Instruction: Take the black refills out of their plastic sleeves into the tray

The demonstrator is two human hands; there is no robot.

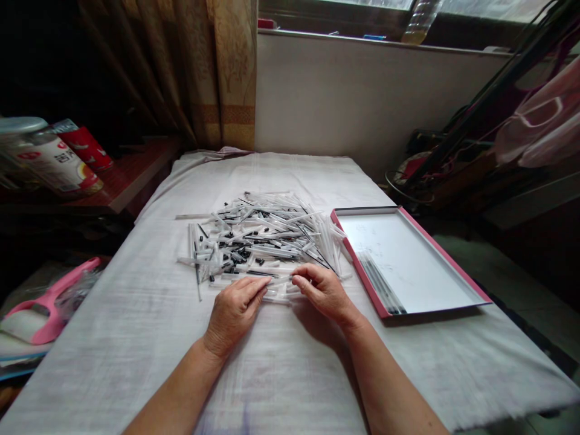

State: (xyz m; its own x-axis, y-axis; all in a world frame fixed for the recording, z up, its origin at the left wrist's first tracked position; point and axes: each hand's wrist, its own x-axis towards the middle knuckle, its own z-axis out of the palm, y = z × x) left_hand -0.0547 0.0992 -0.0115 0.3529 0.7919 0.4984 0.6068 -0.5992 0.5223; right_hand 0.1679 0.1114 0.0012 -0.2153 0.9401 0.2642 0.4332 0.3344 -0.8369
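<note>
Near the front of a pile of loose pen parts [272,232], both my hands are closed in a pinch, fingertips facing each other. Between them runs a thin, clear pen tube [281,280], small and partly covered by the fingers. My left hand [238,308] grips its left end, and my right hand [324,294] grips the right. More clear pen barrels [276,299] lie on the cloth just under the fingertips. The pile mixes clear barrels, thin dark refills and small black caps or plugs [240,254].
Right of the pile, a shallow pink-edged box lid [435,254] holds several assembled-looking pens [380,284] along its left side. A pale cloth [149,314] covers the table. At left are a jar [49,160], a red can [86,145] and a pink tape dispenser [57,302].
</note>
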